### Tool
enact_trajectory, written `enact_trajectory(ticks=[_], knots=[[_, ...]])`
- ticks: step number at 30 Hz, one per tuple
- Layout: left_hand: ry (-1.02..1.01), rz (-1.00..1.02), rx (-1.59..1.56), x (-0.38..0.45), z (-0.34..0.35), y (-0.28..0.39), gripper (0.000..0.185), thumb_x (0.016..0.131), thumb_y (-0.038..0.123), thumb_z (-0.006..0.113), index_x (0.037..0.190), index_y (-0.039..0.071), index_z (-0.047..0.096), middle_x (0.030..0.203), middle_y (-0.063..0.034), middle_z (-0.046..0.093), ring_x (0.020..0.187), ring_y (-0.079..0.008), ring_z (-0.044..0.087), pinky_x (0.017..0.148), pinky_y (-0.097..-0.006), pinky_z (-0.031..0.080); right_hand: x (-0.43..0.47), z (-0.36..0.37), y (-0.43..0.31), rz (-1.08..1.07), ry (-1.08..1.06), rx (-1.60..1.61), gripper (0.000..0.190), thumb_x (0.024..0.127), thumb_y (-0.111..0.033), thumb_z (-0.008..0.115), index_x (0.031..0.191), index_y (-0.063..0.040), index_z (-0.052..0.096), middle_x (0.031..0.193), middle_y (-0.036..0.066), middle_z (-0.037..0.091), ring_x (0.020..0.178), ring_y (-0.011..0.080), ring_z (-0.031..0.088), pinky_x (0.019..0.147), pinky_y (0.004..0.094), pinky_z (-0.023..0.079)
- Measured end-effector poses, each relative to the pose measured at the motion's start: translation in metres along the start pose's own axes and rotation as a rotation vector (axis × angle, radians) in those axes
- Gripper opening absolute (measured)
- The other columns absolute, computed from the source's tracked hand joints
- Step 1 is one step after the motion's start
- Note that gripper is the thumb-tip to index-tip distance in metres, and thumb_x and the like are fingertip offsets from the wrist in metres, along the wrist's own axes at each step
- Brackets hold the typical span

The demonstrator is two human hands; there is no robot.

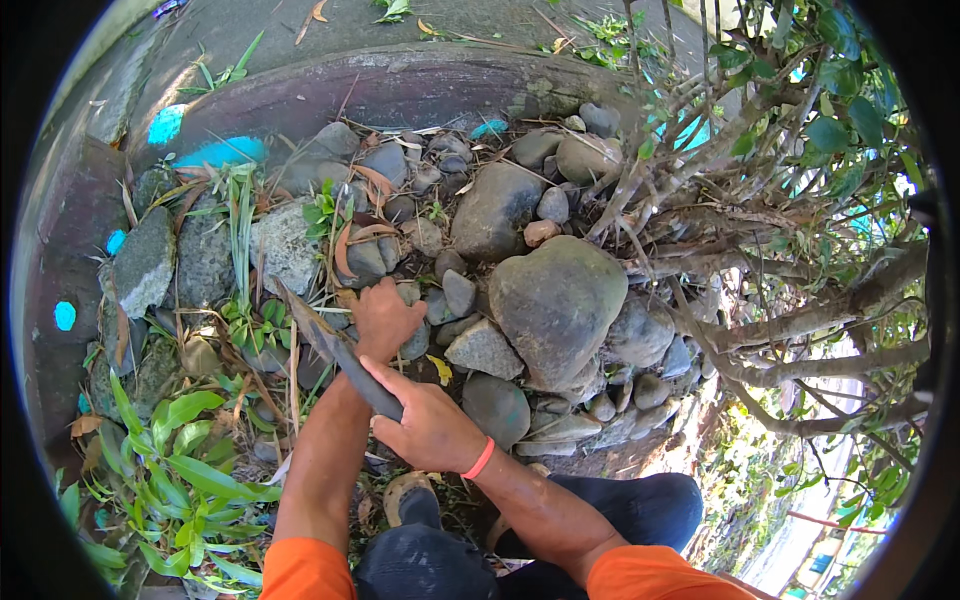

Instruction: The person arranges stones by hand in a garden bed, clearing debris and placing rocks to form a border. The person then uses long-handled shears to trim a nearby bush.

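My right hand [431, 420], with an orange band at its wrist, grips the lower end of a long dark pointed tool or strip [337, 352], whose material I cannot tell. The strip slants up and to the left, passing over my left wrist. My left hand [386, 319] reaches down among stones and dry leaves, its fingertips hidden beside a grey stone [365, 262]; whether it holds anything does not show. A large rounded boulder [559, 300] lies right of both hands. Small green weeds [259, 330] grow left of my left hand.
A curved concrete curb [360, 86] borders the stone bed at the top, with turquoise paint patches [225, 151] near it. Woody shrub branches [795, 322] spread across the right side. A leafy plant [187, 480] stands at lower left. My shoe [405, 495] is close below the stones.
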State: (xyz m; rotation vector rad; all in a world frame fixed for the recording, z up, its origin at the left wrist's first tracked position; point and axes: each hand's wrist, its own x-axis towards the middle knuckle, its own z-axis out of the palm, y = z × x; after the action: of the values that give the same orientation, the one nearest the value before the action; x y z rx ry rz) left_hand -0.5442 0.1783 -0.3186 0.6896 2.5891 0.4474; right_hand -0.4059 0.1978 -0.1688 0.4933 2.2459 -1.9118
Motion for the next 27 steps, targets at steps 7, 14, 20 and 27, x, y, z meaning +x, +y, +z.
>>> enact_trajectory(ticks=[7, 14, 20, 27], knots=[[0.261, 0.023, -0.539, 0.019, -0.015, 0.023, 0.052, 0.073, 0.035, 0.074, 0.109, -0.001, 0.065, 0.097, -0.0239, 0.07, 0.096, -0.0419, 0.067, 0.09, -0.0458, 0.051, -0.002, -0.026, 0.009, 0.028, 0.103, 0.005, 0.07, 0.084, -0.014, 0.061, 0.149, 0.002, 0.04, 0.121, 0.027, 0.063, 0.1, 0.0321, 0.067, 0.089, 0.0371, 0.05], [0.201, 0.185, -0.267, 0.096, 0.001, 0.055, 0.049, 0.08, 0.029, 0.073, 0.119, 0.001, 0.062, 0.111, -0.0213, 0.068, 0.107, -0.0378, 0.065, 0.092, -0.0465, 0.051, -0.014, -0.051, 0.005, 0.101, 0.156, 0.007, 0.072, 0.085, -0.013, 0.063, 0.151, 0.001, 0.038, 0.141, 0.025, 0.055, 0.127, 0.0298, 0.058, 0.104, 0.0338, 0.043], [0.127, 0.128, 0.049, 0.098, 0.02, 0.049, 0.058, 0.081, 0.035, 0.074, 0.127, 0.003, 0.059, 0.121, -0.018, 0.06, 0.114, -0.038, 0.06, 0.094, -0.0501, 0.05, -0.02, -0.056, 0.009, 0.13, 0.182, 0.03, 0.071, 0.087, -0.014, 0.064, 0.151, 0.001, 0.038, 0.145, 0.025, 0.052, 0.133, 0.0294, 0.054, 0.108, 0.0335, 0.04], [-0.083, -0.07, 0.153, 0.109, -0.003, 0.062, 0.07, 0.077, 0.042, 0.075, 0.131, 0.003, 0.055, 0.129, -0.0167, 0.054, 0.123, -0.0364, 0.055, 0.098, -0.0506, 0.049, -0.021, -0.059, 0.008, 0.132, 0.182, 0.046, 0.071, 0.087, -0.014, 0.064, 0.151, 0.001, 0.038, 0.148, 0.024, 0.05, 0.137, 0.0281, 0.05, 0.111, 0.0334, 0.037]])
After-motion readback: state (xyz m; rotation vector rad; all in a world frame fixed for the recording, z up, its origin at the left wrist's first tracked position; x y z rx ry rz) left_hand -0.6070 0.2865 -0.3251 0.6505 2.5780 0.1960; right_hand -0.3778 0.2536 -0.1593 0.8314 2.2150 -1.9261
